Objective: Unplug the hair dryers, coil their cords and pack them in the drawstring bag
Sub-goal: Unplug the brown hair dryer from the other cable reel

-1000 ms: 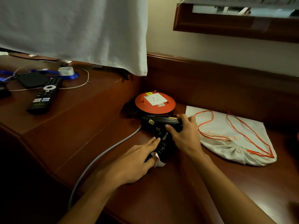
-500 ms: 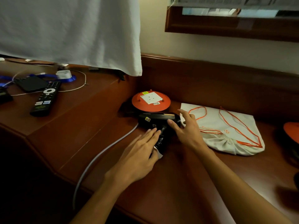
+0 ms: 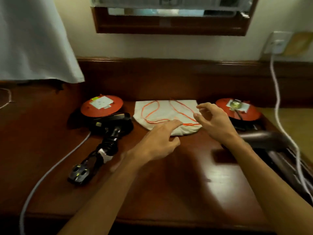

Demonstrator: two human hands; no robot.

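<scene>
— white cloth, orange cord: is that the bag that is seen in the middle?

— yes. the white cloth drawstring bag with orange cords (image 3: 166,114) is laid flat on the dark polished wooden desk (image 3: 177,180), against the back ledge, between two round orange extension reels.

— and the hands?

— both are held over the bag's near edge. the left hand (image 3: 158,141) is stretched forward with fingers straight, its fingertips (image 3: 176,122) at the gathered hem; whether the cloth is touched cannot be told through the blur. the right hand (image 3: 214,122) is raised just right of the bag, fingers loosely spread and slightly bent. nothing is grasped by either.

— where is the hair dryer found?

— the black folding hair dryer (image 3: 111,123) is lying on the desk just left of the bag, in front of the left orange reel with a white socket plate (image 3: 101,106). its black coiled cord (image 3: 108,145) is bundled along the handle, with a white tag on it, and the black plug (image 3: 78,173) is resting free on the wood.

— and on the right?

— something is plugged into the right orange reel (image 3: 238,108); a dark blurred shape is seen below it, too smeared to name. a pale grey cable (image 3: 50,170) is trailed off the desk at the left, and a white cable (image 3: 277,99) is hung from a white wall socket (image 3: 277,43) at the right. a white cloth (image 3: 33,39) is draped at upper left.
</scene>
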